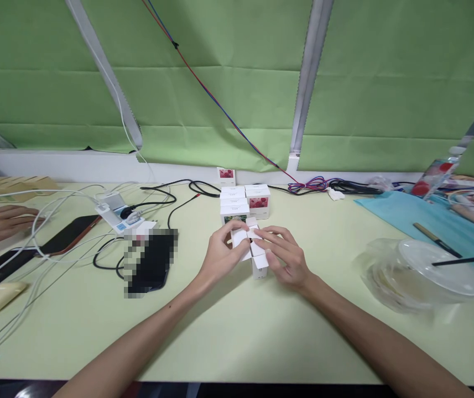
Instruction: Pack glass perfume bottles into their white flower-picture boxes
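Observation:
A small white cardboard box point(259, 271) stands on the table in front of me, its top flaps folded outward. My left hand point(222, 251) grips its left side, with the thumb on a flap and the fingers curled behind. From the right, my right hand point(284, 257) closes around the box, its fingertips over the top opening and the thumb by the right flap. Something dark shows at the opening, too small to make out. Just behind my hands sit several white boxes point(235, 202), and beside them a white box with a red flower picture point(258, 203).
On the left lie a phone point(154, 265), a white power strip point(114, 213), tangled cables and another person's hand point(6, 224). To the right are a lidded plastic bowl in a bag point(423, 276), a knife-like tool point(438, 240), a blue cloth point(394, 210) and a bottle point(436, 174).

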Demonstrator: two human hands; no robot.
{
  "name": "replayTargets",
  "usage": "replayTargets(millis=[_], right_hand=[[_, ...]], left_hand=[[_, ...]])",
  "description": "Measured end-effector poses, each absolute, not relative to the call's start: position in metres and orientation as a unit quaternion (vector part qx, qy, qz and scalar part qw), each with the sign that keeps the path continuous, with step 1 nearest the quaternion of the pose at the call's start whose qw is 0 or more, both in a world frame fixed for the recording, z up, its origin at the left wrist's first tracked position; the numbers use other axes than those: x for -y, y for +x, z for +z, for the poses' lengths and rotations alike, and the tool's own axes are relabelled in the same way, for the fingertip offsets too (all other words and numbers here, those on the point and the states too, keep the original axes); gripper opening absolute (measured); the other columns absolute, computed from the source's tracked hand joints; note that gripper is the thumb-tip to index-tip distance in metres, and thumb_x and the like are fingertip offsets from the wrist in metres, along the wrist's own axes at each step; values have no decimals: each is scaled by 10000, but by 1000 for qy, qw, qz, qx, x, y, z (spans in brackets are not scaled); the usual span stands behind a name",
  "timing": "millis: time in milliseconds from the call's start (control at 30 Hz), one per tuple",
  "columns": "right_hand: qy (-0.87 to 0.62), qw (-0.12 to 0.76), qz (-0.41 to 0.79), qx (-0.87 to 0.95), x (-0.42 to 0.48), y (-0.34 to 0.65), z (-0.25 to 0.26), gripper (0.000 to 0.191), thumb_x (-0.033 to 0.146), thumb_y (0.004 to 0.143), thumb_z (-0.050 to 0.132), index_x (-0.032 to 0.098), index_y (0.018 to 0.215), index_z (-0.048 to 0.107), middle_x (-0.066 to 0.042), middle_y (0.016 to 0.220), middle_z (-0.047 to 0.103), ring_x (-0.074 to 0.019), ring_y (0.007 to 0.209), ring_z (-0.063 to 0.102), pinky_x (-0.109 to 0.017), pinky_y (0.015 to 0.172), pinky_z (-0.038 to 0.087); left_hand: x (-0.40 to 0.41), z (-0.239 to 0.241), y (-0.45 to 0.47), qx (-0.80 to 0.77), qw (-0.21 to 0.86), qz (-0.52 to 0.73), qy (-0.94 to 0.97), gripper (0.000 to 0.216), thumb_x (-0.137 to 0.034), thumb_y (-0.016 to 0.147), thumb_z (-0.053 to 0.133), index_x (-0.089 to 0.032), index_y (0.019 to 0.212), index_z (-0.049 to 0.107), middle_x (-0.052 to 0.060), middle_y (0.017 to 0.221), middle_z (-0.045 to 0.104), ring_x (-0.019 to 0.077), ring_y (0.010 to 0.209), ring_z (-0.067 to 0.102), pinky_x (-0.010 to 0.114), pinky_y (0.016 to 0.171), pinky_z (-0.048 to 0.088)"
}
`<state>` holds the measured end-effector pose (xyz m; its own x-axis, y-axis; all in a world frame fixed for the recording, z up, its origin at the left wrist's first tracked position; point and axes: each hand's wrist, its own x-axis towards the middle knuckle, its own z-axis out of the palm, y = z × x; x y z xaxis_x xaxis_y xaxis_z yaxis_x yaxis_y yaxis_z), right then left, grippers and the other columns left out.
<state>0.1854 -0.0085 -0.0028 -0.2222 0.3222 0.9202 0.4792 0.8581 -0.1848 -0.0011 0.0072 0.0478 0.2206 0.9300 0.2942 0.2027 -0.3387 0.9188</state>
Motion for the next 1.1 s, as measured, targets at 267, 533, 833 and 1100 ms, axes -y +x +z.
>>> replayTargets(millis=[267, 533, 833, 1100], right_hand=[[-262, 563, -83, 780, 7, 186, -3, 431, 121, 960, 490, 219, 1341, 668, -109, 1281, 734, -280, 1150, 643, -495, 905, 577], [-275, 548, -94, 784, 4, 190, -8, 432, 122, 951, 498, 236, 1326, 679, -76, 1304, 727, -290, 1187, 628, -513, 926, 571], [-284, 539, -111, 785, 4, 190, -5, 411, 125, 953, 489, 228, 1289, 700, -78, 1275, 741, -292, 1174, 637, -509, 910, 578], [-275, 546, -113, 783, 5, 189, -3, 417, 99, 940, 510, 215, 1295, 694, -92, 1267, 744, -293, 1174, 625, -491, 884, 577]], left_hand=[[-6, 48, -1, -436, 377, 454, 679, 220, -233, 742, 633, -203, 957, 665, 2, 925, 675, 158, 800, 588, 251, 711, 464], [-7, 49, -1, -437, 370, 454, 683, 211, -234, 737, 625, -198, 942, 661, 3, 912, 667, 157, 784, 579, 247, 681, 453], [-6, 51, -1, -442, 376, 454, 676, 227, -210, 708, 612, -197, 930, 662, 5, 918, 671, 163, 804, 591, 250, 689, 469], [-7, 50, -2, -446, 371, 450, 679, 244, -217, 715, 609, -195, 948, 679, 14, 939, 695, 177, 835, 625, 259, 707, 488]])
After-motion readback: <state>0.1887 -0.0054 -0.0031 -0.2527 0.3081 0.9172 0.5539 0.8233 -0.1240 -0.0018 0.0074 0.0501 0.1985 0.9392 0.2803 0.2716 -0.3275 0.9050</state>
